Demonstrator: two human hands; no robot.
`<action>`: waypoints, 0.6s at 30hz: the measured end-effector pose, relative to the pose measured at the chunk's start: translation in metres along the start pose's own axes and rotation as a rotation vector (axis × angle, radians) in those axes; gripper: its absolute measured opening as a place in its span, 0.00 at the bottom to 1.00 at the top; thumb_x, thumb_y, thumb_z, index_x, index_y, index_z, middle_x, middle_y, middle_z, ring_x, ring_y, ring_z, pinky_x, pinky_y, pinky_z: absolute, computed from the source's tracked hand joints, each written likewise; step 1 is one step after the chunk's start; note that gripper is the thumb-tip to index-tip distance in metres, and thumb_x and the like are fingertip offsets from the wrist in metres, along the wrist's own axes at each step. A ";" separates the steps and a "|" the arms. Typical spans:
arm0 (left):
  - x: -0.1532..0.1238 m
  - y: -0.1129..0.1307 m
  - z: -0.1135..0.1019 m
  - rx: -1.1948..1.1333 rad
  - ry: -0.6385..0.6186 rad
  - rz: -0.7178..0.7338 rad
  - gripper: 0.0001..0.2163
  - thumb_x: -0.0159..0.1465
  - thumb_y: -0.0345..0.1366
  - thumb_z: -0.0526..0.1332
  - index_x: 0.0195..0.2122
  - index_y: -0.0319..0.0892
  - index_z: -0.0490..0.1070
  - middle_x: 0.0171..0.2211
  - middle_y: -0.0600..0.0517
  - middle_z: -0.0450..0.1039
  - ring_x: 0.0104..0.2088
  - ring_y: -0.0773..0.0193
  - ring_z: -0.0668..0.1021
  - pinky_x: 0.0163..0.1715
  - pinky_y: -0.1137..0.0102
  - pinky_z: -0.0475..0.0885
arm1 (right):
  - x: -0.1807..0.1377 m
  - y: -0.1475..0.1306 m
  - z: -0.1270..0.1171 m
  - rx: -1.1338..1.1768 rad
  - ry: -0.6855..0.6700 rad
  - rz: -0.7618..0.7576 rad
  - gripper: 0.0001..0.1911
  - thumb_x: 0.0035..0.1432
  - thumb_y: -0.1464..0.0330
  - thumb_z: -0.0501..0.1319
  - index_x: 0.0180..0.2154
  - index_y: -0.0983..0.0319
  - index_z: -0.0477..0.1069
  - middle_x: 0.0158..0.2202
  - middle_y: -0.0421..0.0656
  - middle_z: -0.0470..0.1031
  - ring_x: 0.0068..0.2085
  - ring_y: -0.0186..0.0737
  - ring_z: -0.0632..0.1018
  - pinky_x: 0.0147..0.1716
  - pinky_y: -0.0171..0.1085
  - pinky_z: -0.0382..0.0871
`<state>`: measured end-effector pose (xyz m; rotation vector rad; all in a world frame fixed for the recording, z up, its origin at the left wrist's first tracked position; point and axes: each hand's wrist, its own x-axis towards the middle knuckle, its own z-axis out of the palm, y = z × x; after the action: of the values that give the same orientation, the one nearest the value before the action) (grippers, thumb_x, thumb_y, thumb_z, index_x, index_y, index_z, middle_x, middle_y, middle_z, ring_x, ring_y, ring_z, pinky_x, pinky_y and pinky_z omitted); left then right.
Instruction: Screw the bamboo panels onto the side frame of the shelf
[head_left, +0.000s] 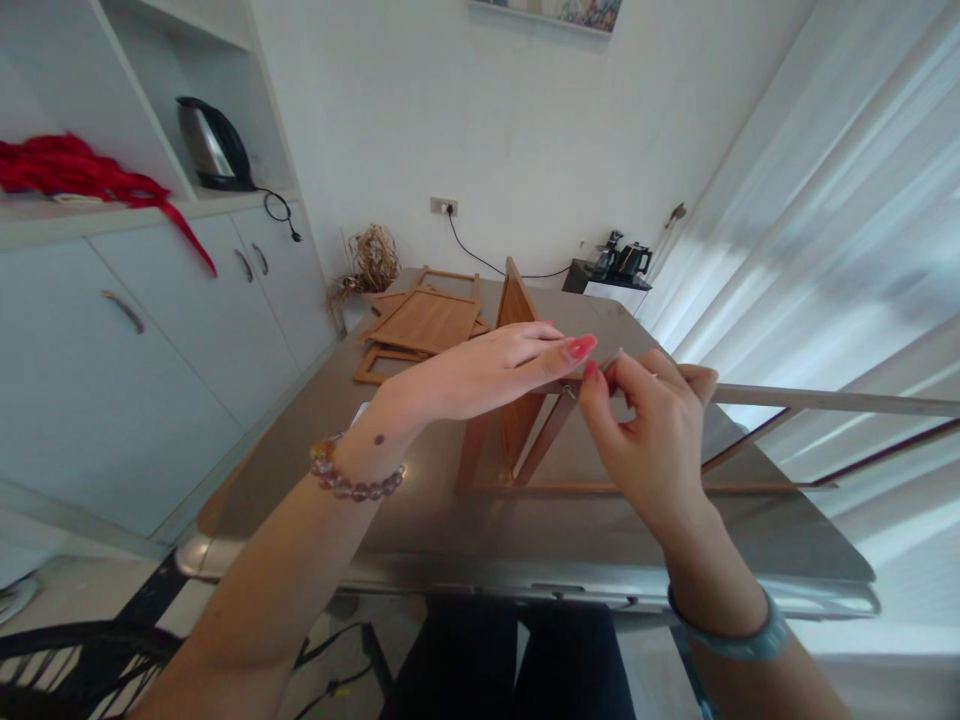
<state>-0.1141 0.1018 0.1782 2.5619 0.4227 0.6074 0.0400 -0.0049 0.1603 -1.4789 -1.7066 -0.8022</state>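
Observation:
A wooden frame [825,400] stands on its side on the table, its long rail running off to the right. An upright wooden panel [517,300] meets it near the middle. My left hand [487,370] lies stretched flat over the joint of panel and rail, fingers extended and holding nothing. Right beside it, my right hand [649,420] is closed in a pinch at the top rail. A thin pale tip shows above its fingers, too small to name. A small metal fastener [568,391] sticks out below the rail, between the hands.
Flat wooden panels and frames [427,318] are stacked on the brown table [300,480] at the back left. Dried plants [371,260] stand behind them. A small black stand [607,278] holds a coffee pot at the back right. White curtains [840,200] hang on the right.

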 end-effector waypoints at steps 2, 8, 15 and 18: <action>-0.001 0.000 -0.001 0.001 0.000 -0.007 0.37 0.64 0.60 0.29 0.59 0.47 0.65 0.63 0.53 0.59 0.63 0.58 0.59 0.63 0.66 0.52 | -0.002 0.002 -0.003 0.139 -0.093 0.104 0.19 0.64 0.62 0.53 0.21 0.60 0.61 0.17 0.35 0.65 0.25 0.34 0.66 0.34 0.40 0.51; -0.003 0.002 -0.002 -0.009 -0.015 -0.030 0.36 0.65 0.60 0.31 0.58 0.47 0.66 0.64 0.53 0.57 0.65 0.59 0.57 0.64 0.64 0.48 | -0.012 0.014 -0.006 0.191 -0.067 0.197 0.15 0.58 0.55 0.60 0.42 0.58 0.67 0.25 0.34 0.74 0.25 0.34 0.70 0.39 0.42 0.52; -0.003 0.003 -0.002 -0.005 -0.004 -0.045 0.36 0.65 0.59 0.31 0.59 0.45 0.65 0.64 0.52 0.57 0.65 0.60 0.57 0.64 0.66 0.48 | -0.029 0.021 0.002 -0.080 0.135 0.060 0.14 0.57 0.54 0.62 0.29 0.58 0.71 0.23 0.37 0.74 0.31 0.39 0.69 0.39 0.42 0.49; -0.005 0.003 -0.002 -0.020 0.004 -0.070 0.36 0.65 0.59 0.31 0.61 0.44 0.62 0.65 0.50 0.55 0.65 0.59 0.58 0.64 0.64 0.47 | -0.038 0.016 0.009 -0.097 0.110 0.035 0.18 0.59 0.56 0.60 0.23 0.59 0.69 0.19 0.36 0.71 0.28 0.36 0.69 0.38 0.41 0.49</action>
<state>-0.1185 0.0981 0.1799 2.5162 0.5032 0.5893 0.0572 -0.0156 0.1238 -1.4970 -1.5758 -0.9408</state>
